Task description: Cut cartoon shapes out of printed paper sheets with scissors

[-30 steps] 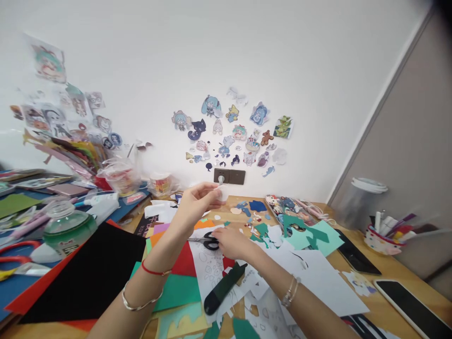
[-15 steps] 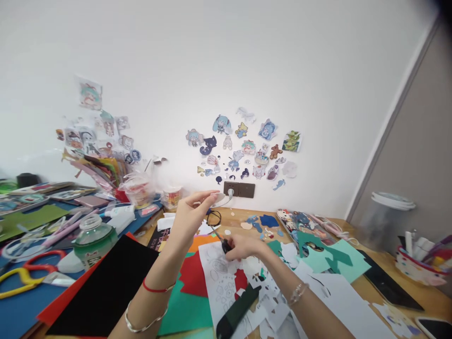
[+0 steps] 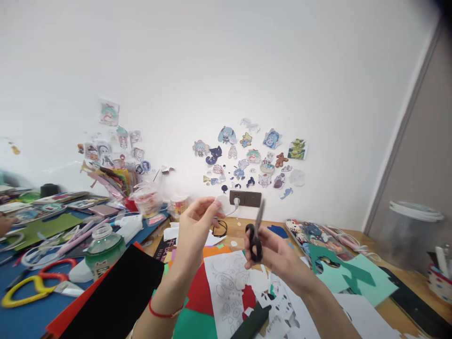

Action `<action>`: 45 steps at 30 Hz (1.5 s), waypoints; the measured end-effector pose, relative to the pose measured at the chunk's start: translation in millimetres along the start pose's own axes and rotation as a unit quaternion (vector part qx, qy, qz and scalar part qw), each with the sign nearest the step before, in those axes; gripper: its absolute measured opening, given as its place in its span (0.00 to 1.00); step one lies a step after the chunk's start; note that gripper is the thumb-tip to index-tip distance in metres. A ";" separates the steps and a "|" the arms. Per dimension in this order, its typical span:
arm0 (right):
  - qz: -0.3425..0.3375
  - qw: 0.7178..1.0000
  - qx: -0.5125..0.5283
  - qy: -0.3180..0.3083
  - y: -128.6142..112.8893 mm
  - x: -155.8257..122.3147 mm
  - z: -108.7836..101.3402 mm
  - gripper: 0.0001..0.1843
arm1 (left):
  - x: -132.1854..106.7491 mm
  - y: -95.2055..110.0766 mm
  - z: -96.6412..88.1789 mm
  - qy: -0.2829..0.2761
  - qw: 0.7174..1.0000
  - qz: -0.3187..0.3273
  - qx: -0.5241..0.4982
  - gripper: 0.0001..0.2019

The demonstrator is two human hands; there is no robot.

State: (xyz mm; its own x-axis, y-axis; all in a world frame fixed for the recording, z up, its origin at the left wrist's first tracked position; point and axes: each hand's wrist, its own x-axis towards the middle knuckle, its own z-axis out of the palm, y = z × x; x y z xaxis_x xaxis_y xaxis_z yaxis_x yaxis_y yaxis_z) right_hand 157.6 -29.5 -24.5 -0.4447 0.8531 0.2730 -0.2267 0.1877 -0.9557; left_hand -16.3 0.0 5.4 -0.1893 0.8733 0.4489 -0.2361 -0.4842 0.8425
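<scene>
My left hand (image 3: 201, 215) pinches a small pale paper cutout (image 3: 223, 204) between thumb and fingertips, raised in front of the wall. My right hand (image 3: 271, 254) grips small black-handled scissors (image 3: 254, 242) by the finger loops, their blades pointing up and apart from the cutout. Under and between the hands lies a white sheet with printed outlines (image 3: 226, 292). Red paper (image 3: 201, 292), green paper (image 3: 196, 325) and white scraps (image 3: 282, 306) surround it. A dark green long object (image 3: 252, 322) rests across the sheet's lower right.
Black paper (image 3: 116, 287) lies at left, beside a green glass jar (image 3: 104, 249) and red and yellow scissors (image 3: 42, 282). A power socket (image 3: 245, 198) and paper stickers are on the wall. Mint paper (image 3: 367, 278) and a clear bucket (image 3: 411, 235) are at right. Part of another hand (image 3: 5, 223) shows far left.
My right hand has lifted the scissors off the sheet, rightward, and turned the blades up. The left hand still holds the cutout, slightly lower in view. The camera view has shifted left and upward.
</scene>
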 end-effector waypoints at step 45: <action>0.078 0.971 -0.209 -0.088 -16.5 -25.7 22.4 0.25 | -43.8 25.9 15.1 -0.178 0.975 0.027 0.132 0.07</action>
State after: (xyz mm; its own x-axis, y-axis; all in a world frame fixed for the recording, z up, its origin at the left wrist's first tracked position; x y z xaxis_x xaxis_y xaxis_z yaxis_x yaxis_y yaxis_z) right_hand 153.3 -65.4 -13.3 -0.5946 0.7976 0.1017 0.2096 0.2758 -0.9381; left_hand 0.3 -50.0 12.0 0.1594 0.8330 0.5297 0.0273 -0.5401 0.8412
